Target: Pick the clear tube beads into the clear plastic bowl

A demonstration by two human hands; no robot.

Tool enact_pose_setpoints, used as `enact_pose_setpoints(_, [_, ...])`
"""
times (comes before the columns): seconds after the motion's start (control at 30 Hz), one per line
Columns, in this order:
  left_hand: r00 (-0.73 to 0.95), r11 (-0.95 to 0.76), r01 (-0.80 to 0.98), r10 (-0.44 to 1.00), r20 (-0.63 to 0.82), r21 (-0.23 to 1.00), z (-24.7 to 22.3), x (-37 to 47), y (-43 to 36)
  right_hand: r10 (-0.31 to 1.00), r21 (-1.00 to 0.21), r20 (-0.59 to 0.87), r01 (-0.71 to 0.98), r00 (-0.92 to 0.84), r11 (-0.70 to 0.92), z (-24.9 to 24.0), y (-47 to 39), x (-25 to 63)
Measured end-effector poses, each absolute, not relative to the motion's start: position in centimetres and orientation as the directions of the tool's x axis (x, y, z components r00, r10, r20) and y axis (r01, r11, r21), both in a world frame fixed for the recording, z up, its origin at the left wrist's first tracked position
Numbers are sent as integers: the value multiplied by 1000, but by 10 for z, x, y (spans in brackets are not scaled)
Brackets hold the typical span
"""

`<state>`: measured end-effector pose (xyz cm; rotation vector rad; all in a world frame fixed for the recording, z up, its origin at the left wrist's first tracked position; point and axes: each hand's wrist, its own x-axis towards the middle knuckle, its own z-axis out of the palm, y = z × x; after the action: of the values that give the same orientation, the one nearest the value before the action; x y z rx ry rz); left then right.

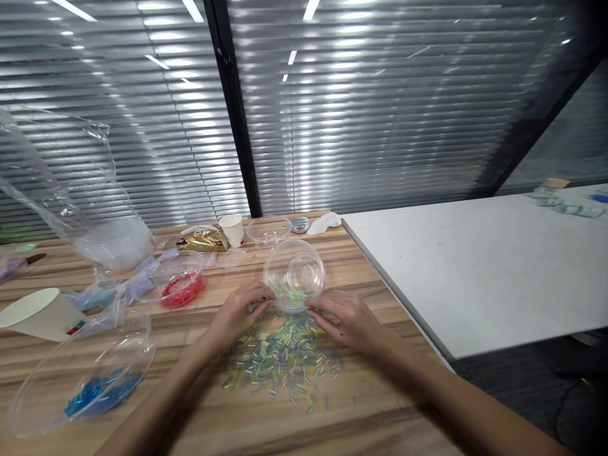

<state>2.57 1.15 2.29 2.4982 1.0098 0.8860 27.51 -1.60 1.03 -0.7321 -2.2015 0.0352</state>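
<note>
Together, the half-curled left hand [242,311] and right hand [350,320] pinch a round clear plastic bowl [294,275] at its eight and four o'clock. Small translucent yellow-green tube beads [280,354] lie at its six o'clock.

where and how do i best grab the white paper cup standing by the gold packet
Probably best pinched at the front of its rim, coming from above: the white paper cup stands upright with its mouth open, while the shiny gold packet crowds its left and the round clear plastic bowl sits close on its right.
</note>
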Motion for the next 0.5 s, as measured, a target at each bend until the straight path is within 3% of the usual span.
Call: enact_pose_setpoints(0.5, [584,-701,533,710,394,474,22,26,9,533,-266,664,500,-525,824,12,-17,275])
